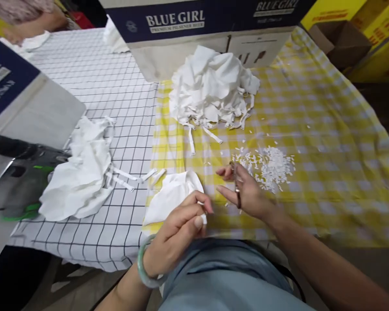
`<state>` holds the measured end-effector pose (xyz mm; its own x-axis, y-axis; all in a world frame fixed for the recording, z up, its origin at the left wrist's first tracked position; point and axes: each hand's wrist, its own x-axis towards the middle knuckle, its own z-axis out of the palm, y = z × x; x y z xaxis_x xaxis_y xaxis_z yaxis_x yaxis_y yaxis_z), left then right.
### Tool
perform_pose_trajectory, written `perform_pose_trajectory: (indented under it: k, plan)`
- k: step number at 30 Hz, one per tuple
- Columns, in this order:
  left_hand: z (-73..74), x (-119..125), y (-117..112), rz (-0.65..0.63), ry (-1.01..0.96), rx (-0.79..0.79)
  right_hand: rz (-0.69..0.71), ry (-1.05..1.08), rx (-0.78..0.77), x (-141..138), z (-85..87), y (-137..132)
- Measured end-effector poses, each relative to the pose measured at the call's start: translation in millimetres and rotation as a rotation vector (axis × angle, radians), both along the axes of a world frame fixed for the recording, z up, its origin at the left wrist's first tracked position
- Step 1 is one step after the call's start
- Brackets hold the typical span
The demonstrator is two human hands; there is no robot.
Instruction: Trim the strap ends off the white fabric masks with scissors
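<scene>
My left hand is closed, thumb against fingers, on the edge of a white cloth piece that lies on the yellow checked cover. My right hand has its fingers through the handles of small scissors; thumb and fingers are spread. The blades are hard to make out. Just beyond that hand lies a heap of tiny white clippings. Further back rises a big pile of white cloth pieces with narrow straps hanging out. Another stack of white cloth pieces with straps rests at the left.
A large carton stands behind the big pile, another carton at the left. Beside it is a blurred grey and green object. Another person's arm shows at top left. An open brown box sits at the far right.
</scene>
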<state>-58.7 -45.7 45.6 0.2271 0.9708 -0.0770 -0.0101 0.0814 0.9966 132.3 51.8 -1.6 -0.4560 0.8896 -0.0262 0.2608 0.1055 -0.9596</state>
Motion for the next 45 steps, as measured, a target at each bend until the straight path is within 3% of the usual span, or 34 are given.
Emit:
perform_pose_trajectory:
  k: [4,8,12,18,30,33,36,38,41,45]
  plan:
    - [-8.8,-14,-17,0.349,-0.059,-0.055,0.192,-0.039,-0.011,-41,13.8,1]
    - [-19.0,-8,-16,0.481,-0.122,-0.031,0.274,-0.165,0.229,-50,33.5,-11]
    - [-20.0,-2,-12,0.464,-0.105,0.006,0.322,-0.286,0.359,-39,37.3,-21]
    - [-22.3,3,-9,0.342,-0.034,0.089,0.319,-0.379,0.351,-24,35.9,-27]
    - [-26.7,11,-5,0.301,0.0,0.123,0.273,-0.372,0.375,-15,32.0,-28]
    - [-15.0,-1,-3,0.304,-0.059,0.066,0.178,-0.263,0.248,-12,28.0,-23]
    - [11.4,-31,-6,0.398,-0.137,0.079,0.144,-0.05,0.051,-14,19.8,-10]
    - [31.3,-55,-10,0.474,-0.15,0.162,0.169,-0.007,0.009,-23,14.2,2]
    - [53.2,-79,-13,0.568,-0.131,0.255,0.318,-0.058,0.053,-51,7.4,15]
    - [67.5,-89,-3,0.618,-0.181,0.387,0.574,-0.005,0.062,-100,-0.4,14]
